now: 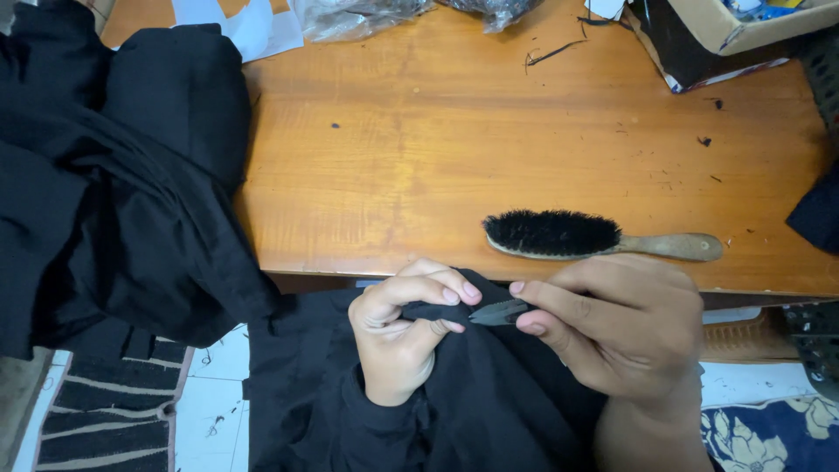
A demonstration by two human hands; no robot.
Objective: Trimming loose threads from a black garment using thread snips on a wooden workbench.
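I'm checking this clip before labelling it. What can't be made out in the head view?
- Small thread snips: handles hidden inside the right hand.
- What the blades meet: black on black fabric, pinched by the left hand.
- Cardboard box: cut off by the top edge.
- Black garment pile: cut off at the left.

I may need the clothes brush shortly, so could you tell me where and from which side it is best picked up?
Probably by the bare wooden handle of the brush, coming from above at its right end. It lies flat on the wooden table, handle pointing right and clear of the bristles. The right hand, now pinching small thread snips, is nearest.
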